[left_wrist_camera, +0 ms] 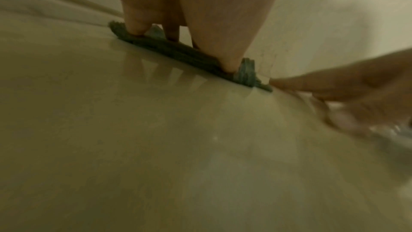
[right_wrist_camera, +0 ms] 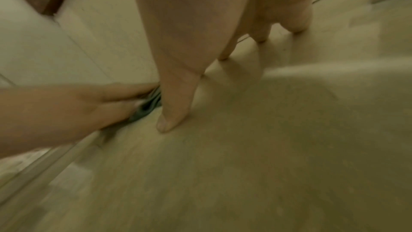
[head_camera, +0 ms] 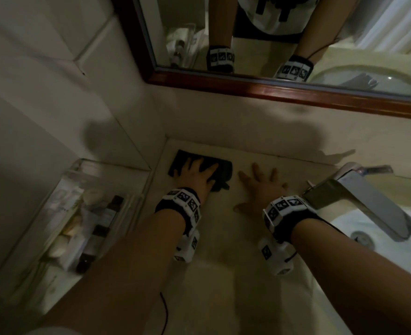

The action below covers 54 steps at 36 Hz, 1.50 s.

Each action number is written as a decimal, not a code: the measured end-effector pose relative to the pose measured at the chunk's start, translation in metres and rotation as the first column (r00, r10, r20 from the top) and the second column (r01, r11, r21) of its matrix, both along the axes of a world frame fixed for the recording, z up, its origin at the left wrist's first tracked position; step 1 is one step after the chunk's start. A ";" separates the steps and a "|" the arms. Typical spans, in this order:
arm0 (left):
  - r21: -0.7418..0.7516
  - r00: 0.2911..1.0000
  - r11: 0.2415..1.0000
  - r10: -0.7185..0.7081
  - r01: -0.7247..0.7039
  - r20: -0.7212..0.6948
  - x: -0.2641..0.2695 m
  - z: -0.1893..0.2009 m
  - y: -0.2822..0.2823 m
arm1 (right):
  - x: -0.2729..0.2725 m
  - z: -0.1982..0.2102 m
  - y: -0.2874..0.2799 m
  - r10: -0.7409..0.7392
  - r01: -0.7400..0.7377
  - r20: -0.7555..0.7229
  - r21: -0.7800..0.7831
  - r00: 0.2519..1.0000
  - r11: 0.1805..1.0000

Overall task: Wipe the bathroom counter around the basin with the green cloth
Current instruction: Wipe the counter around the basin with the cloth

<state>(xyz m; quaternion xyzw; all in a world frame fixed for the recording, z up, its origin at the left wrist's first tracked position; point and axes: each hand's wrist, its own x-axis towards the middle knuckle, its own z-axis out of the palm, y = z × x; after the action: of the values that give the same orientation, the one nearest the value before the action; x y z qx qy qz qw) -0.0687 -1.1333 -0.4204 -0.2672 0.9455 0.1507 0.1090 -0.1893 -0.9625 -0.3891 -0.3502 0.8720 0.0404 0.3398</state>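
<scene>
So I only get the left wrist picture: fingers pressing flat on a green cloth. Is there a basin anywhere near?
Observer: Yes. The head view shows a white basin to the right of both hands, with a chrome faucet over it.
Operator: And the other hand at my right edge, is it holding anything?
Observer: No. The right hand lies flat, fingers spread, on the bare counter beside the green cloth.
Operator: What is further left?
Observer: A clear tray of small bottles and toiletries, by the wall left of the left hand.
</scene>
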 end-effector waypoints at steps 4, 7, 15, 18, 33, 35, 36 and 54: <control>-0.009 1.000 1.000 0.005 -0.005 0.022 0.023 0.002 0.002 | 0.001 0.000 0.002 0.011 -0.011 -0.004 -0.001 1.000 1.000; -0.009 0.999 1.000 0.015 -0.014 0.037 0.039 0.003 -0.001 | 0.006 0.003 0.003 0.020 -0.021 -0.072 -0.004 0.997 1.000; 0.034 0.998 0.999 0.027 -0.029 0.057 0.048 0.006 -0.026 | 0.016 0.002 0.013 -0.054 0.054 -0.064 -0.010 0.996 0.999; 0.055 0.993 0.997 0.050 -0.056 0.103 0.037 0.012 -0.029 | 0.018 -0.007 0.019 -0.045 0.045 -0.033 -0.003 0.998 0.999; 0.021 0.993 0.995 0.093 -0.095 0.075 0.073 0.012 0.014 | 0.020 -0.005 0.024 -0.002 0.000 -0.055 -0.027 0.998 1.000; 0.023 0.993 0.995 0.092 -0.094 0.073 0.081 0.011 0.029 | 0.021 -0.004 0.024 -0.004 0.003 -0.049 -0.029 0.999 1.000; 0.027 0.994 0.996 0.087 -0.090 0.073 0.085 0.011 0.036 | 0.021 -0.004 0.024 -0.011 0.010 -0.051 -0.030 0.999 1.000; 0.108 0.976 0.993 0.025 -0.050 0.218 0.034 0.031 0.057 | 0.019 -0.010 0.042 -0.038 0.034 -0.063 -0.055 0.997 0.998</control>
<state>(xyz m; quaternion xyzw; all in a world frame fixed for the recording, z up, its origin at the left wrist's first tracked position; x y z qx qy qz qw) -0.0350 -1.0760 -0.3895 -0.2932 0.9129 0.1758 0.2231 -0.1706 -0.9208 -0.3994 -0.3420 0.8893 0.0219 0.3028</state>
